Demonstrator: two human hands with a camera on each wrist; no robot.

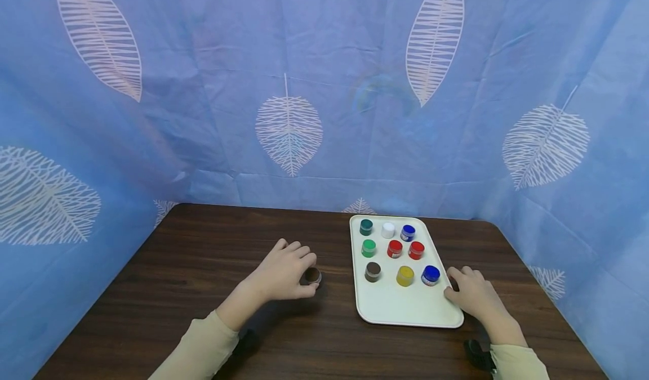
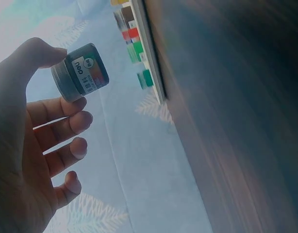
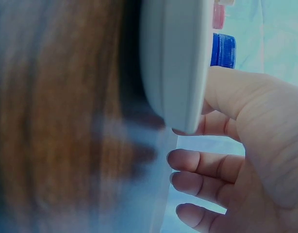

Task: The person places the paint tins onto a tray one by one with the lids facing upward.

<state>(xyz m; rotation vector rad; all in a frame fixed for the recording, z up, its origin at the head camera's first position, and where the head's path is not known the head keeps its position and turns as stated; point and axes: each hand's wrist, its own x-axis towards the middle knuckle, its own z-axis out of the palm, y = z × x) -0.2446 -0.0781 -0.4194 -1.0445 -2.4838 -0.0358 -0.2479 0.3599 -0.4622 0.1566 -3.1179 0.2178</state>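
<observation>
My left hand (image 1: 284, 272) pinches a small paint jar (image 2: 85, 73) with a dark brown lid, left of the white tray (image 1: 400, 308). In the left wrist view, thumb and index finger hold the jar by its lid end, with the other fingers apart from it; a printed label faces the camera. My right hand (image 1: 478, 294) grips the tray's right edge, thumb at the top and index finger partly hidden beneath. Nearest to that thumb on the tray stands a blue-lidded jar (image 1: 430, 275), beside a yellow jar (image 1: 405, 276) and a brown one (image 1: 372, 272).
Farther back on the tray stand red jars (image 1: 395, 249), a light green jar (image 1: 368, 248), a dark green jar (image 1: 366, 227), a white jar (image 1: 387, 230) and another blue jar (image 1: 408, 233). A dark wooden table (image 1: 223, 239) carries everything. Blue leaf-patterned cloth (image 1: 345, 138) hangs behind it.
</observation>
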